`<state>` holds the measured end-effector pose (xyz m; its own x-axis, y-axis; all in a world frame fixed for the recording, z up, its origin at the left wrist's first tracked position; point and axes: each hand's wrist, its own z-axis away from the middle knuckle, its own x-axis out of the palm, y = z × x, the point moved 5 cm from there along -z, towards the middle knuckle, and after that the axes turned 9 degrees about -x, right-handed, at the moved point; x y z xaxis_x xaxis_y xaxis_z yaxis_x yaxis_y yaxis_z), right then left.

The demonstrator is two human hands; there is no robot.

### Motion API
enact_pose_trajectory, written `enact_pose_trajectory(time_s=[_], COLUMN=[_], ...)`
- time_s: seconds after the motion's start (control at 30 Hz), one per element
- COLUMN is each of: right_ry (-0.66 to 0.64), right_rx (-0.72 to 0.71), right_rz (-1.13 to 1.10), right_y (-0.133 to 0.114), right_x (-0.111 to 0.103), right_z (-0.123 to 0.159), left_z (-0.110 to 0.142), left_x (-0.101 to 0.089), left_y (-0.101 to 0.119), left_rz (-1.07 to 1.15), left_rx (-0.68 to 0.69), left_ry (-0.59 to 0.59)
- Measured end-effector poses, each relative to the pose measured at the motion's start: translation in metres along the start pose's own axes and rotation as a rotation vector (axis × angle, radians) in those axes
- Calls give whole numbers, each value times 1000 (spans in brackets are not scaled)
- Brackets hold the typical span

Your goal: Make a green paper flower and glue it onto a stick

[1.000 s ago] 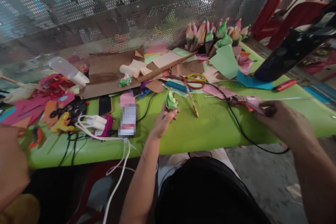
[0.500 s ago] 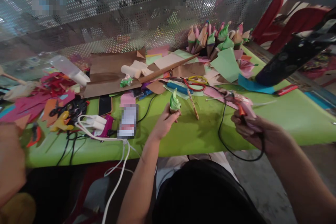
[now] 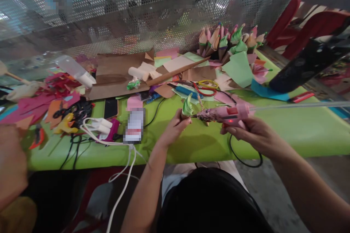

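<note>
Above the near half of the green table, roughly midway along it, a green swirl is held nearly upright by the left hand, pinched at its base, with its tip left free. By the right hand a pink glue gun is gripped, raised over the table with its dark, crusted nozzle aimed at the base of the swirl (whether the two touch cannot be told). The hands are apart, each clamped on its own thing, with the gun spanning the gap between them. A small red light is seen on the gun's side, and a long translucent glue stick is carried out behind toward the table's right end. Below the right hand, a loop of black cord is hung past the near edge.

The swirl is judged light and, being seemingly pleated paper, easily crushed; it is best held low, with its ridges spared. The gun is likely stiff and heavier, tugged by cord and stick, and best taken by the handle, well back from the nozzle. Toward the table's far right corner, similar swirled cones are clustered.
</note>
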<state>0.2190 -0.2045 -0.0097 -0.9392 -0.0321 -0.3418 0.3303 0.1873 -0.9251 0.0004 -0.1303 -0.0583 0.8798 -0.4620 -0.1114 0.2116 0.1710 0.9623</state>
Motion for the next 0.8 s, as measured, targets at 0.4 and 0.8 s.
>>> enact_pose_trajectory(time_s=[0.4, 0.8], right_ry=[-30, -65], right_rx=[-105, -133], right_rz=[218, 346], right_y=[-1, -7], right_x=[2, 3], right_z=[-3, -7], left_z=[4, 2], left_x=[2, 3], left_y=[5, 0], left_rz=[19, -11], left_rx=[0, 62], left_ry=[-27, -47])
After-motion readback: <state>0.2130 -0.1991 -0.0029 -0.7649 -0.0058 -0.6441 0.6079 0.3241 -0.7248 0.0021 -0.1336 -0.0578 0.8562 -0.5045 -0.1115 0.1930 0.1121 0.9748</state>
